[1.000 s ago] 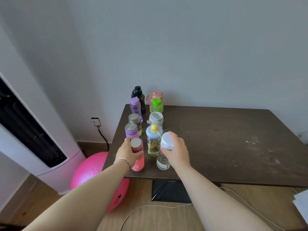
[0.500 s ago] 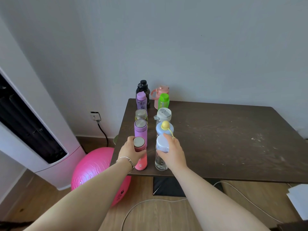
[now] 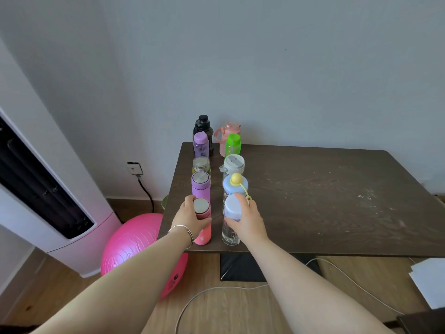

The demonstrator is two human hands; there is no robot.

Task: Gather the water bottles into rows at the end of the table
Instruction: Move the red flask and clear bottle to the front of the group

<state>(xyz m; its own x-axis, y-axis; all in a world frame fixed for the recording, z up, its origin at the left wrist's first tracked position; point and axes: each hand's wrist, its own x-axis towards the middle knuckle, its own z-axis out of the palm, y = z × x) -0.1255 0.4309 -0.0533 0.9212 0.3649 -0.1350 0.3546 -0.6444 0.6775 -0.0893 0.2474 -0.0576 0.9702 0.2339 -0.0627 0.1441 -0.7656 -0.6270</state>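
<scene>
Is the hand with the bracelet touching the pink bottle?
Touching. The head view shows the left hand wrapped around the pink bottle, thumb lying across its front below the silver cap.

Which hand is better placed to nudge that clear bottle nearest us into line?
The right hand: it already wraps the clear bottle, while the left hand is busy gripping the pink bottle.
</scene>
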